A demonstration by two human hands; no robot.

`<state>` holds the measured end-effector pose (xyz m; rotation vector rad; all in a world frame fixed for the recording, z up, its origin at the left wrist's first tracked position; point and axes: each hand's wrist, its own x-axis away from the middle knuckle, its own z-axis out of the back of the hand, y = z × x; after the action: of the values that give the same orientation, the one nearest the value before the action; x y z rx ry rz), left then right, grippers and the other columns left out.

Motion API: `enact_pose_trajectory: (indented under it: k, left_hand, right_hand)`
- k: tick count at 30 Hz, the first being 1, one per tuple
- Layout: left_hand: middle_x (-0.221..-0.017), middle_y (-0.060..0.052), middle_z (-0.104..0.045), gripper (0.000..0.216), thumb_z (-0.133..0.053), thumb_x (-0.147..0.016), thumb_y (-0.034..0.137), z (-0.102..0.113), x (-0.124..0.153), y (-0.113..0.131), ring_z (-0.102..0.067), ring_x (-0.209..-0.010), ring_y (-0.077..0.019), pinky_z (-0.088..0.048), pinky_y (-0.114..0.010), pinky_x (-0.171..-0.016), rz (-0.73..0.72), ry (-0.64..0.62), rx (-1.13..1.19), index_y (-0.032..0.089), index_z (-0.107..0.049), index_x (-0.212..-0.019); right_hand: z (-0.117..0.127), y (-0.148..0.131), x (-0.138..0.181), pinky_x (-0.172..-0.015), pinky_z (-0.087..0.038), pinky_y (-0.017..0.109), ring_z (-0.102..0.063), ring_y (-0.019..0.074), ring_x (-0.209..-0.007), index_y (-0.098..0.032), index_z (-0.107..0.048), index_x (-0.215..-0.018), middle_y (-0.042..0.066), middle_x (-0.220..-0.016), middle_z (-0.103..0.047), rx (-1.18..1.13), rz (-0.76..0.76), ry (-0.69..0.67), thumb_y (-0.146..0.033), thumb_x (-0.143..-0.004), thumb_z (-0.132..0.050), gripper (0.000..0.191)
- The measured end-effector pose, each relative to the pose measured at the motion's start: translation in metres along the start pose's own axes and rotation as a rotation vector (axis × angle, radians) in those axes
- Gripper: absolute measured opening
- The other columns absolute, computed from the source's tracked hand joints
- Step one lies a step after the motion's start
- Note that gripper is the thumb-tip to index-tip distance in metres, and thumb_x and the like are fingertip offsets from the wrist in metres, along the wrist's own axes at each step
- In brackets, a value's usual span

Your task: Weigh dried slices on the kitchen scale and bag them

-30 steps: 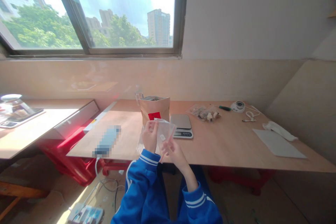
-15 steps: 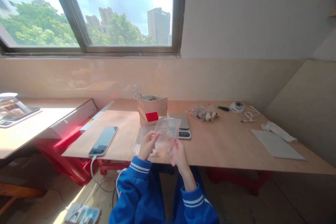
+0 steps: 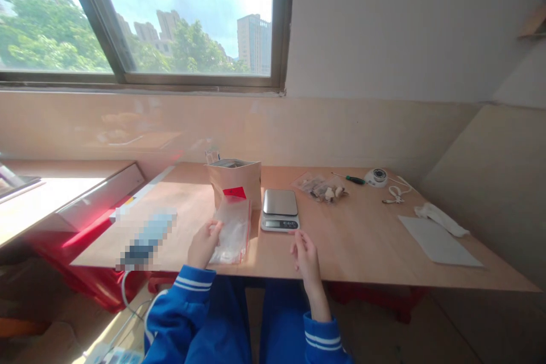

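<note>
My left hand (image 3: 205, 245) is closed at the left edge of a clear zip-lock bag (image 3: 234, 233) with red edging. The bag is near the table's front, with its upper part before a kraft paper pouch (image 3: 253, 179). That pouch stands with its mouth open and has a red label (image 3: 234, 193) on its front. My right hand (image 3: 305, 254) is free of the bag, fingers loosely bent and apart, just below a small digital scale (image 3: 280, 203). Nothing shows on the scale's metal plate.
A bag of small pale pieces (image 3: 323, 188), a green-handled screwdriver (image 3: 355, 180) and a white dome camera (image 3: 377, 177) lie farther back. White sheet and cloth (image 3: 441, 242) are at right. At left lies a pixelated phone (image 3: 149, 237) with a cable hanging off the table edge.
My right hand has let go of the zip-lock bag and moved right. My left hand has brought the bag down and left, uncovering the scale. The view has shifted slightly.
</note>
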<state>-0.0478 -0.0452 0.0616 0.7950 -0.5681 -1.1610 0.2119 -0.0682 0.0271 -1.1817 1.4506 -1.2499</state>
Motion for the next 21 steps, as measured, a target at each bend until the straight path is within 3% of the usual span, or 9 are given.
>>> enact_pose_trajectory:
  k: [3,6,8,12,15,17,21]
  left_hand:
    - [-0.073,-0.006,-0.063,0.033,-0.046,-0.08,0.041,0.0,-0.007,-0.011,-0.064,-0.076,-0.026,-0.049,-0.037,-0.066,0.017,0.19,-0.333,0.017,-0.058,-0.1]
    - [-0.11,-0.02,-0.058,0.045,-0.051,-0.078,0.03,-0.009,-0.013,-0.008,-0.057,-0.107,-0.0324,-0.047,-0.045,-0.086,-0.274,0.41,-0.435,0.008,-0.052,-0.116]
    - [-0.123,-0.022,-0.051,0.045,-0.048,-0.081,0.027,-0.017,-0.014,-0.001,-0.048,-0.121,-0.0325,-0.043,-0.046,-0.095,-0.495,0.457,-0.441,0.008,-0.05,-0.121]
    - [-0.132,-0.017,-0.05,0.038,-0.047,-0.083,0.019,-0.036,-0.01,0.003,-0.042,-0.128,-0.0307,-0.038,-0.046,-0.102,-0.679,0.284,-0.553,0.017,-0.058,-0.119]
    - [-0.138,-0.013,-0.049,0.039,-0.047,-0.082,0.016,-0.05,-0.007,-0.015,-0.039,-0.131,-0.0321,-0.032,-0.05,-0.105,-0.617,0.154,-0.665,0.024,-0.065,-0.115]
    - [-0.139,-0.012,-0.048,0.044,-0.044,-0.083,0.017,-0.059,-0.007,-0.033,-0.041,-0.13,-0.0324,-0.032,-0.053,-0.105,-0.545,0.105,-0.71,0.024,-0.061,-0.123]
    - [-0.141,-0.014,-0.045,0.048,-0.04,-0.087,0.021,-0.073,-0.006,-0.053,-0.038,-0.132,-0.0335,-0.031,-0.055,-0.104,-0.543,0.086,-0.738,0.021,-0.051,-0.133]
  right_hand:
    - [0.008,0.006,0.0,-0.028,-0.021,0.016,-0.029,0.004,-0.031,-0.016,-0.059,-0.093,-0.006,-0.056,-0.047,0.015,-0.015,-0.001,-0.066,-0.078,-0.049,0.053]
    - [0.01,0.009,0.001,-0.029,-0.027,0.018,-0.035,0.0067,-0.036,-0.016,-0.061,-0.092,-0.003,-0.061,-0.049,0.072,0.009,0.045,-0.064,-0.079,-0.048,0.051]
    - [0.014,0.008,-0.003,-0.035,-0.035,0.021,-0.044,0.0106,-0.044,-0.017,-0.063,-0.091,0.0,-0.067,-0.055,0.144,0.06,0.105,-0.061,-0.081,-0.047,0.049]
    - [0.034,0.002,-0.031,-0.063,-0.05,0.03,-0.06,0.0196,-0.072,-0.017,-0.065,-0.087,0.009,-0.086,-0.066,0.379,0.243,0.145,-0.052,-0.087,-0.041,0.042]
    - [0.052,-0.001,-0.075,-0.081,-0.048,0.039,-0.06,0.0241,-0.086,-0.016,-0.064,-0.09,0.013,-0.094,-0.065,0.622,0.371,0.1,-0.038,-0.087,-0.04,0.033]
    - [0.062,-0.002,-0.109,-0.091,-0.043,0.044,-0.056,0.0275,-0.099,-0.015,-0.064,-0.097,0.015,-0.102,-0.063,0.814,0.423,0.14,-0.028,-0.083,-0.042,0.028]
    - [0.072,0.002,-0.16,-0.095,-0.036,0.046,-0.048,0.0328,-0.113,-0.009,-0.058,-0.112,0.021,-0.119,-0.053,1.164,0.38,0.166,-0.013,-0.075,-0.05,0.038]
